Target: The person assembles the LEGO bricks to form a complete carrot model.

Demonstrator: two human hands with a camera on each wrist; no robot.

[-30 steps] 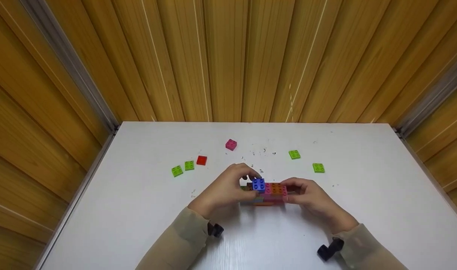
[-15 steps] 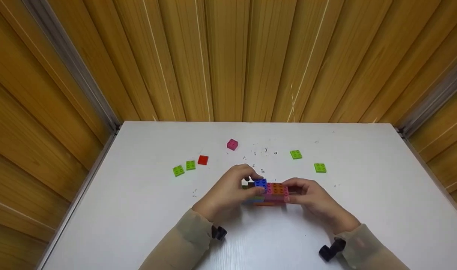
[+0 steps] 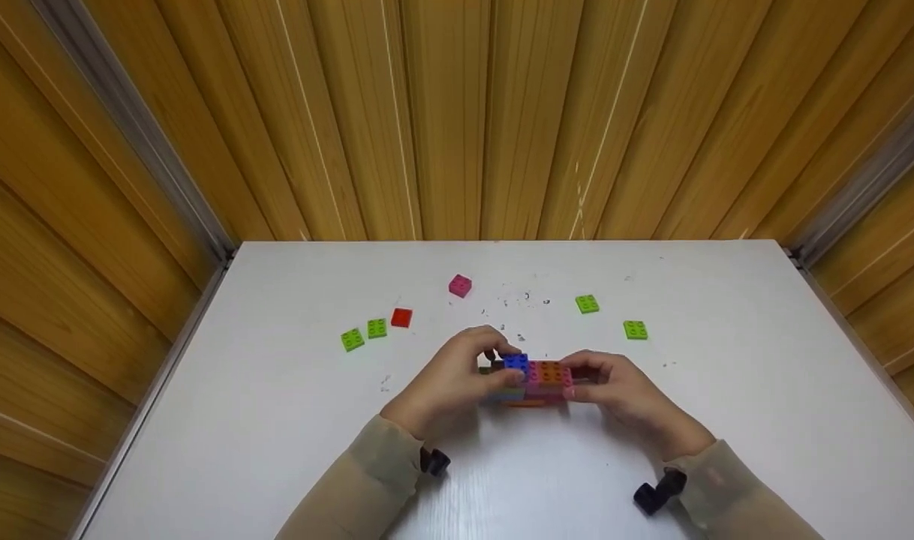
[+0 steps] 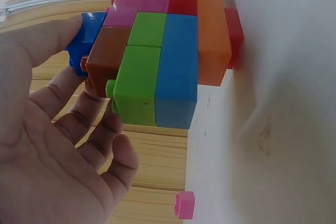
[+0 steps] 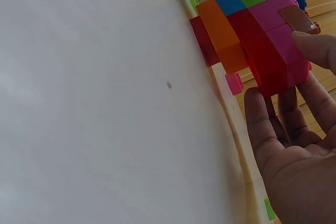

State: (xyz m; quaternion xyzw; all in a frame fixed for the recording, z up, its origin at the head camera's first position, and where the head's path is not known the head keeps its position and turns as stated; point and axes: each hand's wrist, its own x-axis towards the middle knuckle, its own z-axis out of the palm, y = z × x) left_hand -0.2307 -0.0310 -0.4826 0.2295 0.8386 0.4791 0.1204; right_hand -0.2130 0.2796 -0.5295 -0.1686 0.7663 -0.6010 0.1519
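A multi-coloured block of joined toy bricks (image 3: 551,373) stands near the middle of the white table. My left hand (image 3: 457,379) pinches a blue brick (image 3: 515,363) between thumb and fingers, at the top of the block's left part. In the left wrist view the blue brick (image 4: 86,40) meets a brown brick (image 4: 106,53), one stud still showing beside it; I cannot tell whether it is fully seated. Gripping the block's right end is my right hand (image 3: 622,390), with the thumb on a magenta brick (image 5: 287,53). Orange and red bricks (image 4: 212,40) form the narrower base.
Beyond the hands lie a pink brick (image 3: 460,285) and a flat red piece (image 3: 401,317). Two flat green bricks (image 3: 377,328) are at the left, with two more green bricks (image 3: 587,304) to the right. Wood-patterned panels (image 3: 457,120) rise behind the table.
The blue brick has shifted slightly and sits a little lower against the block, with my left thumb now across its front. My right hand keeps its hold on the right end.
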